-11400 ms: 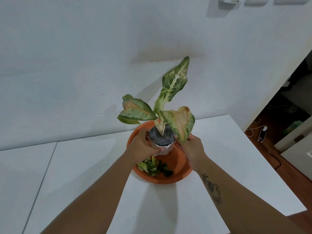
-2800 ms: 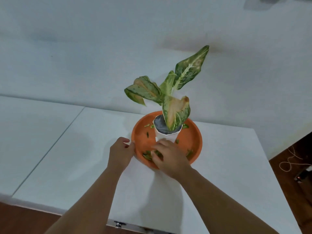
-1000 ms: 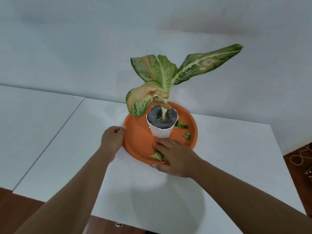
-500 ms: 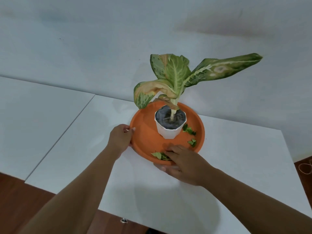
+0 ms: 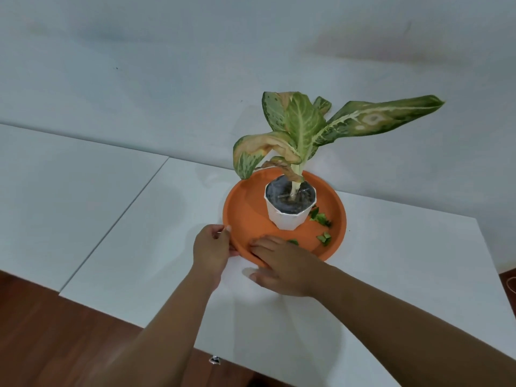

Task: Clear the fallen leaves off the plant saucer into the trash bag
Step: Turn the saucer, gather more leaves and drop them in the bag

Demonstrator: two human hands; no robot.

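Observation:
An orange saucer (image 5: 245, 216) sits on the white table (image 5: 391, 275) with a white pot (image 5: 289, 216) and its variegated plant (image 5: 301, 127) in the middle. Small green leaf pieces (image 5: 321, 219) lie right of the pot, and more leaf pieces (image 5: 324, 238) lie near the front right rim. My left hand (image 5: 212, 250) pinches the saucer's front left rim. My right hand (image 5: 282, 263) straddles the front rim. Its fingers lie flat inside on the saucer floor beside one leaf bit (image 5: 293, 242), and its thumb is outside on the table. Anything under its palm is hidden.
A second white tabletop (image 5: 69, 191) adjoins on the left across a narrow seam. A plain white wall stands close behind the plant. Brown wooden floor (image 5: 55, 344) shows below the table's front edge. No trash bag is in view.
The saucer and plant have turned a little and my view has shifted. My right hand slid left along the front rim and now covers the leaf bits that lay by its fingertips.

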